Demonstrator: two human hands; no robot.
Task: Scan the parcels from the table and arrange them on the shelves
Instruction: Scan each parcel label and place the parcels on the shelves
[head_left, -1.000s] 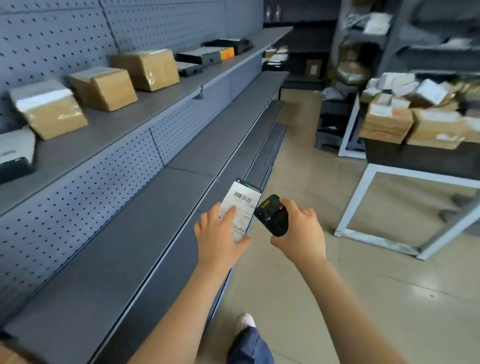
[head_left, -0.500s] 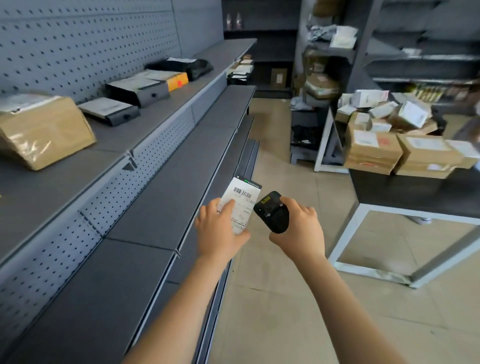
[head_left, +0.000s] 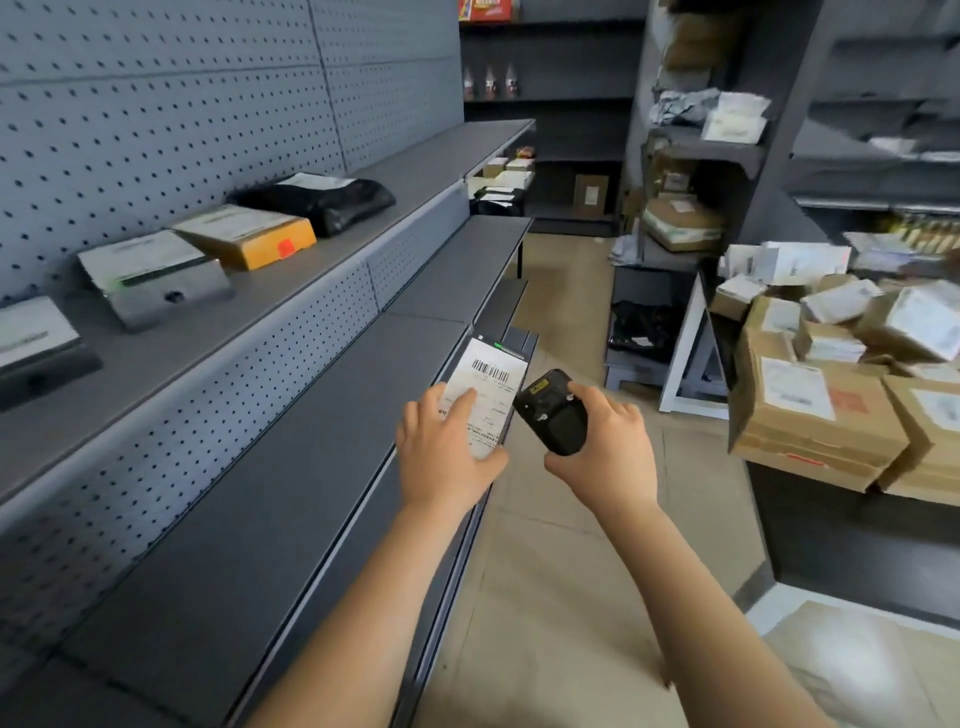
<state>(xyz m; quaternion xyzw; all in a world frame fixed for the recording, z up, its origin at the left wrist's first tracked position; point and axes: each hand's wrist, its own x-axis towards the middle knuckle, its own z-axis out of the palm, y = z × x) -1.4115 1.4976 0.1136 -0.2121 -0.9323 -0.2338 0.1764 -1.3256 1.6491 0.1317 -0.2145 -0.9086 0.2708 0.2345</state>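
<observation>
On the left, grey shelves (head_left: 291, 291) run along a pegboard wall (head_left: 156, 104); the upper shelf carries, from nearest to farthest, a dark flat box (head_left: 36, 348) cut off by the picture's edge, a grey box (head_left: 156, 278) with a white label on top, an orange-edged box (head_left: 247, 236) and a black bag (head_left: 322, 200); the shelf below them lies bare and dark. In the middle, the left hand (head_left: 447, 457) is closed around a small flat parcel (head_left: 488, 395), fingers across its white label, with the barcode showing above the fingertips; just beside it, the right hand (head_left: 602, 457) is wrapped around a black scanner (head_left: 553, 413), whose front end points toward the parcel's label; the two things are close, though whether they touch cannot be told. On the right, a table (head_left: 841, 540) with a white frame holds a heap of brown cardboard parcels (head_left: 815, 410) with white labels; behind it stand more dark shelves with blurred packages.
</observation>
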